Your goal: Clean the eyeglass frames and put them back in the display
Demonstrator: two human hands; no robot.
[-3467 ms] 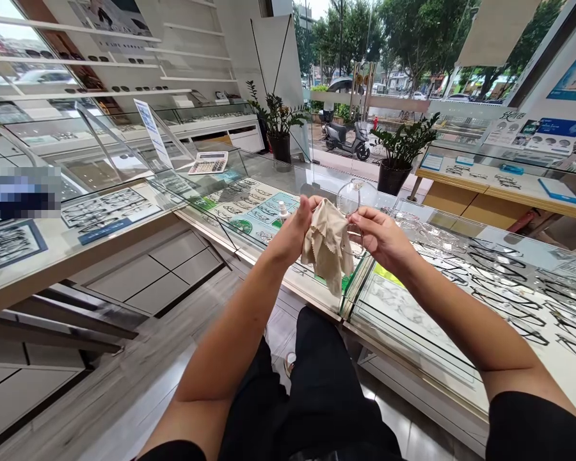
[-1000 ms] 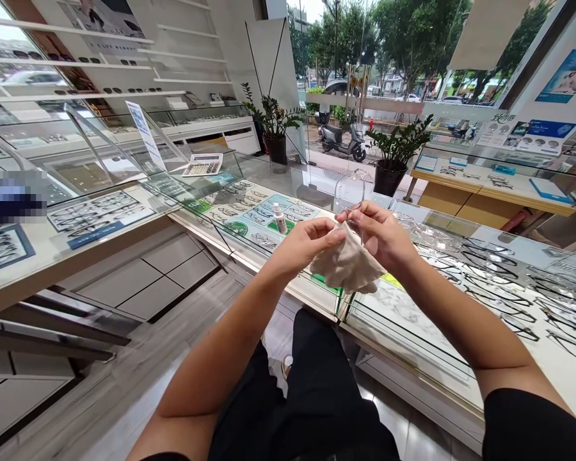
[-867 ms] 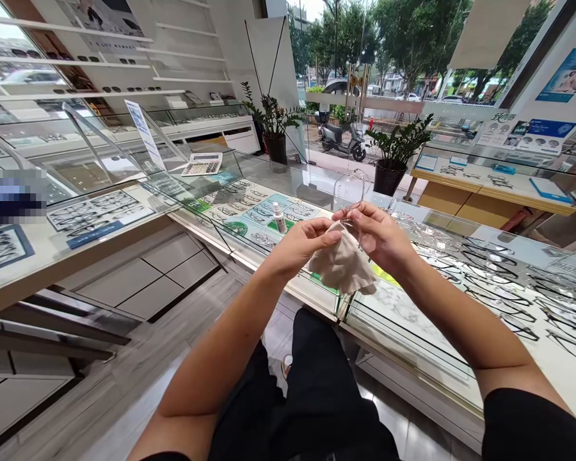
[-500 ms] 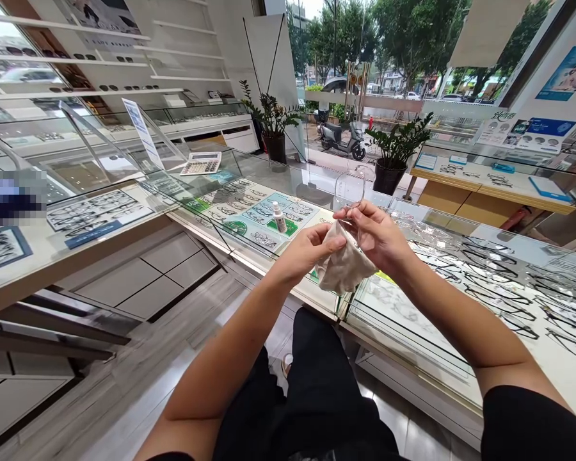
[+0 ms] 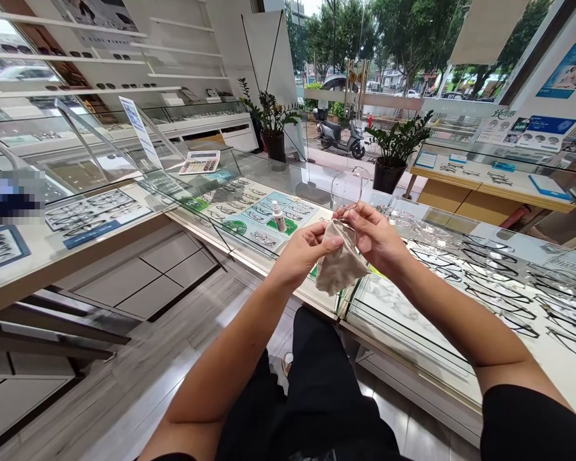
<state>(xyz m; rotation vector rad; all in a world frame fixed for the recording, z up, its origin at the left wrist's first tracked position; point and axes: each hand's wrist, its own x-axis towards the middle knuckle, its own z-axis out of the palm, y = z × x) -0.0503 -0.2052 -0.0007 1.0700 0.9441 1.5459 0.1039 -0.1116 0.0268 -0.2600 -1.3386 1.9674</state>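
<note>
My left hand (image 5: pixel 309 251) is closed on a beige cloth (image 5: pixel 338 269), thumb pressed on top, and the cloth hangs down in folds below the fingers. My right hand (image 5: pixel 370 232) pinches a pair of thin-rimmed eyeglasses (image 5: pixel 347 206) beside the cloth. One clear lens sticks up above my fingertips; the rest of the glasses is partly hidden by the cloth and fingers. Beyond my left hand, a small white spray bottle (image 5: pixel 278 218) stands upright on the glass counter (image 5: pixel 312 176).
Rows of eyeglass frames (image 5: pixel 494 275) lie inside the display case at right. A calculator (image 5: pixel 200 162) rests on the counter at left. Farther off stand two potted plants (image 5: pixel 393 153) by the window. A person's blurred sleeve (image 5: pixel 7 198) shows at the left edge.
The cloth and the glasses have shifted slightly left. The cloth's right side has drawn in, and the raised lens has turned a little. Both hands keep their hold.
</note>
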